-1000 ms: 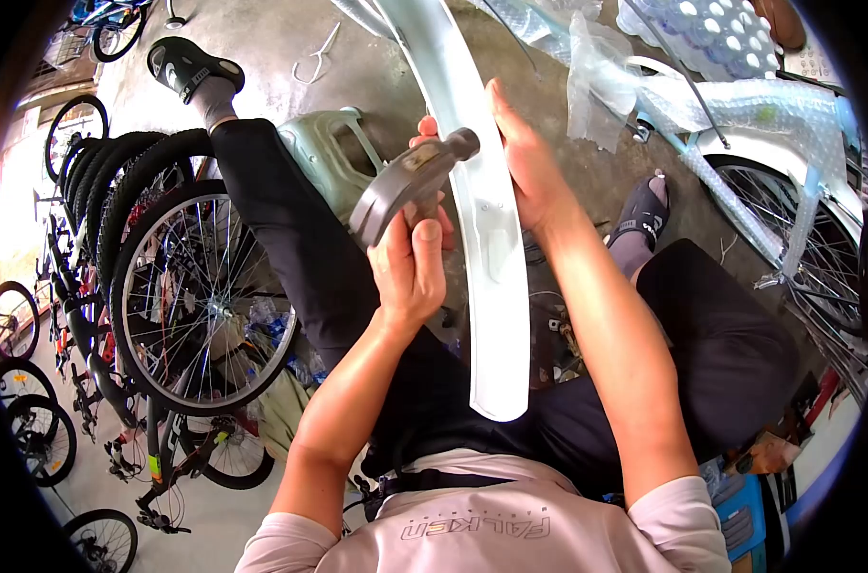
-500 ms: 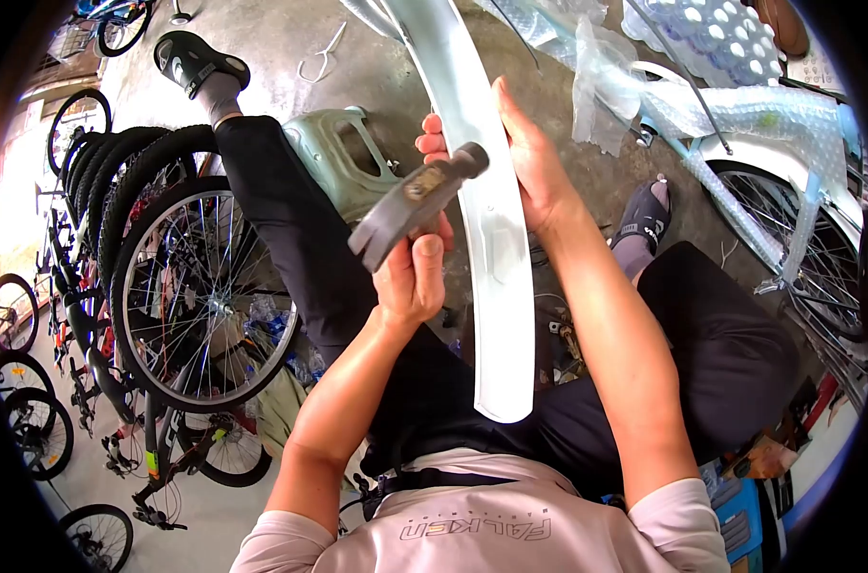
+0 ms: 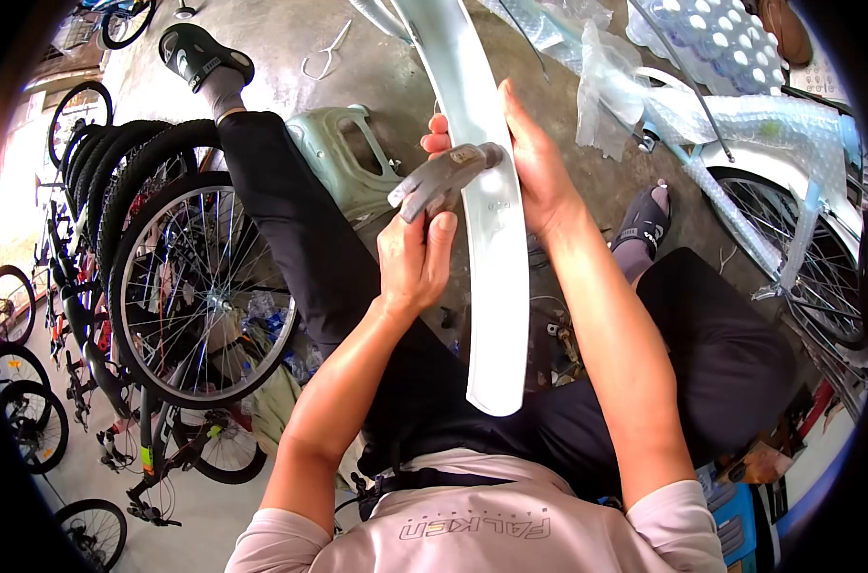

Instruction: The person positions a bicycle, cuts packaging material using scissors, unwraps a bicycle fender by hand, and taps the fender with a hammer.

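Observation:
A hammer (image 3: 445,179) is gripped in my left hand (image 3: 413,258), its striking face against or just over the inner side of a long curved white fender (image 3: 499,286). My right hand (image 3: 546,181) holds the fender by its right edge, thumb along that edge; fingertips show past the left edge, behind the hammer. The fender's lower end hangs over my lap, and its upper end runs out of view at the top. Small holes show in the fender just below the hammer head.
A pale green plastic stool (image 3: 343,158) lies beside my leg. Bicycles and a spoked wheel (image 3: 209,296) stand at the left. At the right is a bubble-wrapped bicycle frame (image 3: 711,110) with a wheel. Scissors-like metal tool (image 3: 329,53) lies on the floor ahead.
The hammer head has turned and moved slightly right and up onto the fender. The fender's lower end has shifted a little left.

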A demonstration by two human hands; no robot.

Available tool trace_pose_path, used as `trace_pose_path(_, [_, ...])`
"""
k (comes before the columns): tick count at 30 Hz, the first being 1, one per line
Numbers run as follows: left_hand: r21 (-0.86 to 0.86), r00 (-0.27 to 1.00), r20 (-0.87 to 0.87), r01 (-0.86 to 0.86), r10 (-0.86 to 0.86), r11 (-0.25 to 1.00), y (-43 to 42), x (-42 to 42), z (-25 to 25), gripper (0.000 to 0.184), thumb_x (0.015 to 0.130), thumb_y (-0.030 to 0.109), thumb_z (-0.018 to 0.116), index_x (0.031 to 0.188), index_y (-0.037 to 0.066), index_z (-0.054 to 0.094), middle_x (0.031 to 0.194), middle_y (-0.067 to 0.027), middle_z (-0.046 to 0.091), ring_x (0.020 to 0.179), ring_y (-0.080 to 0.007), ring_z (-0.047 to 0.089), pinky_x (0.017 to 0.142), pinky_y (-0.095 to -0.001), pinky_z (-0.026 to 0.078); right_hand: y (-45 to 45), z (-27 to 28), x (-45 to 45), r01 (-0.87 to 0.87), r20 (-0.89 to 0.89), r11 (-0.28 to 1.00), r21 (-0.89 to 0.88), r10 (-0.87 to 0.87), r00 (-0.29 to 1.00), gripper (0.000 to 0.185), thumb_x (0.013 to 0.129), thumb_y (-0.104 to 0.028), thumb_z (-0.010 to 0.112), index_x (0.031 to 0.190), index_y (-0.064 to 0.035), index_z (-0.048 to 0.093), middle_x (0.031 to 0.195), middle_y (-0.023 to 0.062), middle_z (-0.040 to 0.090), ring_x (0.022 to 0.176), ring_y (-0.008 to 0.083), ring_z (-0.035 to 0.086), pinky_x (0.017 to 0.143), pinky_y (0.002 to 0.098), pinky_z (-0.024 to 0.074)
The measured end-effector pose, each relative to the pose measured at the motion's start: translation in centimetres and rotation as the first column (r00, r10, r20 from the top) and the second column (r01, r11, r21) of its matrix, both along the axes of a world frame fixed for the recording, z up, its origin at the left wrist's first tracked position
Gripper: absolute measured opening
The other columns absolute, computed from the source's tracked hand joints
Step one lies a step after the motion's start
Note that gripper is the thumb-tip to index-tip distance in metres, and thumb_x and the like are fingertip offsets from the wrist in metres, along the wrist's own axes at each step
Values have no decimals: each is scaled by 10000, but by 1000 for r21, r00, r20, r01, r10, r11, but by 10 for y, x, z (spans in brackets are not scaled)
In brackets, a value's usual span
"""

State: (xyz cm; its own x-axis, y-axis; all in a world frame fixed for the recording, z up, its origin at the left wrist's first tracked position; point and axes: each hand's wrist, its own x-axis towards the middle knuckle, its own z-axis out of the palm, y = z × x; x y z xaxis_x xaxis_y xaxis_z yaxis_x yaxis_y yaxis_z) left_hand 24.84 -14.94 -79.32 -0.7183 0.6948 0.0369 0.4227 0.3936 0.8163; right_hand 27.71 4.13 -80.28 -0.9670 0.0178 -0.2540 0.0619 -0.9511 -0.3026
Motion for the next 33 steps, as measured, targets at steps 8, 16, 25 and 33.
trace_pose_path(8, [302,998,60,-41,24,952,0,5,5,312,1064,199,439,1173,-64,565,803,-70,619,634,-129,551,596,-272,467,-4,1,1,69,92,988,140,-82,992,741,1026,-627,391,1329,32,542,1179,161,663,1072,261,663,945,427,546])
trace_pose_path(16, [289,991,116,-102,72,952,4,11,24,411,1081,323,438,1160,-59,567,848,-62,616,647,-108,549,587,-274,467,-7,-6,2,63,76,993,102,-71,995,780,1016,-652,384,1351,36,533,1178,179,664,1058,282,666,892,408,565])
trace_pose_path(25, [45,994,97,-64,59,997,-6,10,-3,312,1072,191,456,1217,-66,558,799,-57,618,647,-119,573,607,-256,497,-5,1,4,58,40,998,-9,-58,998,703,1052,-576,371,1371,35,512,1192,173,653,1092,285,666,972,403,549])
trace_pose_path(33, [395,998,58,-58,38,917,9,3,43,499,1089,394,390,1201,-78,510,891,-103,601,645,-142,543,587,-277,441,-3,5,2,71,61,993,92,-77,995,688,1054,-571,369,1412,5,489,1227,168,646,1080,237,663,966,376,534])
